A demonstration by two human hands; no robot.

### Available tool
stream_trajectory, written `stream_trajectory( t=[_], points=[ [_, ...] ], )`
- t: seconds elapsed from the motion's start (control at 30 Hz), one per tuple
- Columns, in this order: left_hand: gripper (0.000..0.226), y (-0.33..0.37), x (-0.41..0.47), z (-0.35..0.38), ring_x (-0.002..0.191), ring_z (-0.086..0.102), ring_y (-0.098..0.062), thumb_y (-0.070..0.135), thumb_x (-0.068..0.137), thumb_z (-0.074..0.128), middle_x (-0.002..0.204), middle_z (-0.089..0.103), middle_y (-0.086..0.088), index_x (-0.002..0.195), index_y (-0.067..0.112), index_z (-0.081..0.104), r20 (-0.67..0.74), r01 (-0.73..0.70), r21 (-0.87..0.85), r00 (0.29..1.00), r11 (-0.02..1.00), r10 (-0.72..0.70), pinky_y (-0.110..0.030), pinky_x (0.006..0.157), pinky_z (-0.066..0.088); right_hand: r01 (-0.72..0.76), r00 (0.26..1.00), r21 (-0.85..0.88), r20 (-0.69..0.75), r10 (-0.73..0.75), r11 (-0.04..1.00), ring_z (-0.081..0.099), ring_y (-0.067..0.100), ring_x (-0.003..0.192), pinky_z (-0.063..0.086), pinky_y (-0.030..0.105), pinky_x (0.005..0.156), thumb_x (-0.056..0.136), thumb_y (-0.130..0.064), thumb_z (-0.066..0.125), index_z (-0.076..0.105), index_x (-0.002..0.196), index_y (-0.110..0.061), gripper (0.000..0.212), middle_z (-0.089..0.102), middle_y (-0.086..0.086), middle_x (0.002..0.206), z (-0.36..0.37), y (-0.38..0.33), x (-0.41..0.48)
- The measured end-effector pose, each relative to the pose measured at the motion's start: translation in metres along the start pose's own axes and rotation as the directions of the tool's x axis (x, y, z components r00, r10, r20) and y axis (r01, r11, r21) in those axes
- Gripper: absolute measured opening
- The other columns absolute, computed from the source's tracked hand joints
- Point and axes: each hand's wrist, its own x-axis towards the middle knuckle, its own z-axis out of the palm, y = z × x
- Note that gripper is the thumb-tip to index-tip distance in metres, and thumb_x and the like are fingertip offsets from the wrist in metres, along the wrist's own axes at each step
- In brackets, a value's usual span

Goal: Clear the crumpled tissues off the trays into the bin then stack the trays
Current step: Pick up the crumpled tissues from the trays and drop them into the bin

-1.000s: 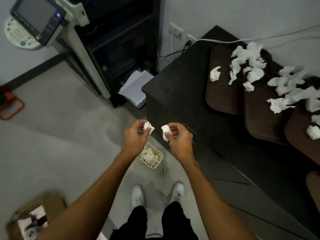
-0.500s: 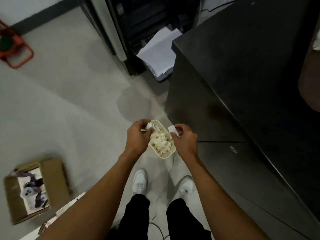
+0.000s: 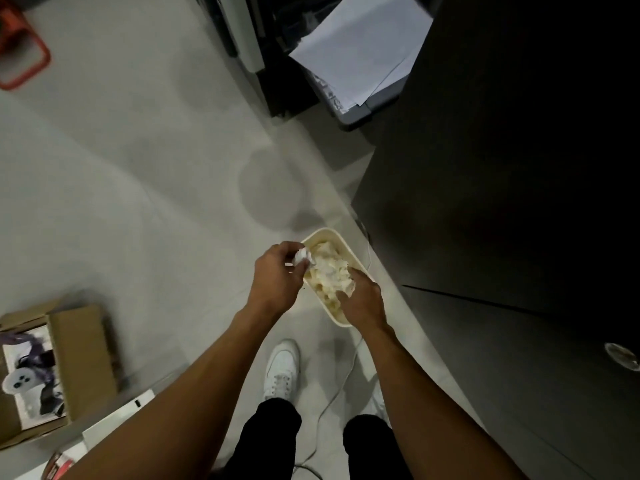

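The crumpled tissue (image 3: 300, 259) is pinched between the thumb and the curled fingers of the left hand (image 3: 277, 275), just over the left rim of the bin (image 3: 336, 318). The bin stands on the floor and is filled high with a pile of tissues (image 3: 329, 271). The right hand (image 3: 362, 301) is over the near part of the bin and its fingers reach down onto the pile. The view is blurred there, so I cannot tell if they hold a piece or only touch it. Right of the bin stands a dark cabinet (image 3: 502, 168). Beyond the bin lie white papers (image 3: 360, 46). Nearer than the bin is a white shoe (image 3: 282, 368), and far left of it a cardboard box (image 3: 79, 358).
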Motion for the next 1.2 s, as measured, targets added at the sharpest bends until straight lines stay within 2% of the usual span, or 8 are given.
stream_trajectory(
  t=[0.17, 0.3, 0.53, 0.63, 0.73, 0.83, 1.0, 1.2],
  points=[
    [0.022, -0.028, 0.005, 0.017, 0.095, 0.068, -0.008, 0.022, 0.094, 0.072, 0.107, 0.071, 0.001, 0.115, 0.014, 0.072, 0.026, -0.016, 0.038, 1.000, 0.999, 0.015, -0.026, 0.082, 0.060, -0.108, 0.994, -0.135, -0.021, 0.107, 0.985, 0.037, 0.030, 0.142, 0.043, 0.042, 0.112, 0.091, -0.017, 0.062, 0.040, 0.153, -0.015, 0.066, 0.039, 0.007, 0.159, 0.004, 0.033, -0.002],
    [0.024, -0.041, 0.011, 0.034, 0.096, 0.068, -0.010, 0.023, 0.093, 0.072, 0.108, 0.070, 0.002, 0.116, 0.016, 0.071, 0.059, -0.032, 0.063, 0.998, 0.997, 0.028, -0.030, 0.084, 0.060, -0.094, 0.990, -0.251, 0.075, 0.116, 0.963, 0.022, 0.030, 0.153, 0.035, 0.045, 0.119, 0.093, -0.022, 0.063, 0.016, 0.163, -0.014, 0.085, 0.012, 0.005, 0.171, 0.005, 0.058, -0.001],
    [0.038, -0.051, 0.024, 0.080, 0.106, 0.066, -0.022, 0.030, 0.093, 0.071, 0.128, 0.063, -0.005, 0.128, 0.017, 0.066, 0.146, -0.062, 0.164, 0.989, 0.985, 0.038, -0.042, 0.093, 0.058, -0.050, 0.989, -0.275, 0.119, 0.086, 0.960, 0.018, 0.029, 0.156, 0.031, 0.044, 0.123, 0.099, -0.031, 0.060, 0.008, 0.164, -0.019, 0.084, 0.004, 0.000, 0.172, 0.011, 0.077, 0.003],
    [0.055, -0.054, 0.026, 0.099, 0.126, 0.057, -0.032, 0.029, 0.093, 0.071, 0.143, 0.055, -0.011, 0.143, 0.013, 0.054, 0.359, -0.099, 0.284, 0.933, 0.954, -0.010, -0.040, 0.108, 0.047, -0.035, 0.991, -0.251, 0.114, 0.066, 0.967, 0.022, 0.030, 0.155, 0.031, 0.044, 0.123, 0.099, -0.032, 0.061, 0.011, 0.164, -0.020, 0.082, 0.009, -0.001, 0.172, 0.010, 0.080, 0.004],
    [0.064, -0.059, 0.021, 0.103, 0.134, 0.052, -0.034, 0.030, 0.093, 0.071, 0.146, 0.055, -0.012, 0.149, 0.011, 0.045, 0.543, -0.102, 0.417, 0.825, 0.903, -0.158, -0.038, 0.109, 0.043, -0.060, 0.993, -0.183, 0.090, 0.078, 0.981, 0.036, 0.032, 0.148, 0.040, 0.046, 0.118, 0.095, -0.030, 0.064, 0.023, 0.161, -0.021, 0.078, 0.030, 0.003, 0.166, 0.005, 0.080, 0.003],
    [0.059, -0.059, 0.010, 0.088, 0.131, 0.055, -0.031, 0.032, 0.096, 0.065, 0.144, 0.057, -0.012, 0.148, 0.010, 0.048, 0.496, -0.081, 0.480, 0.846, 0.873, -0.194, -0.037, 0.107, 0.045, -0.073, 0.995, -0.115, 0.061, 0.080, 0.991, 0.050, 0.032, 0.137, 0.048, 0.046, 0.110, 0.093, -0.027, 0.066, 0.036, 0.153, -0.024, 0.067, 0.050, 0.004, 0.151, -0.009, 0.069, -0.007],
    [0.041, -0.025, -0.016, 0.047, 0.112, 0.066, -0.025, 0.026, 0.095, 0.065, 0.124, 0.070, -0.006, 0.134, 0.013, 0.062, 0.432, -0.127, 0.458, 0.897, 0.880, -0.095, -0.031, 0.095, 0.051, -0.078, 0.996, -0.030, 0.037, 0.079, 0.997, 0.056, 0.030, 0.130, 0.052, 0.044, 0.105, 0.092, -0.026, 0.063, 0.046, 0.144, -0.027, 0.054, 0.059, 0.002, 0.140, -0.045, 0.034, -0.051],
    [0.034, 0.068, -0.061, -0.005, 0.105, 0.068, -0.019, 0.027, 0.097, 0.061, 0.117, 0.072, 0.002, 0.129, 0.016, 0.065, 0.417, -0.155, 0.409, 0.908, 0.899, -0.033, -0.020, 0.087, 0.042, -0.070, 0.997, 0.025, -0.018, 0.070, 0.997, 0.047, 0.030, 0.141, 0.044, 0.042, 0.111, 0.096, -0.029, 0.068, 0.038, 0.155, -0.021, 0.067, 0.051, 0.006, 0.151, -0.102, -0.026, -0.126]
  ],
)
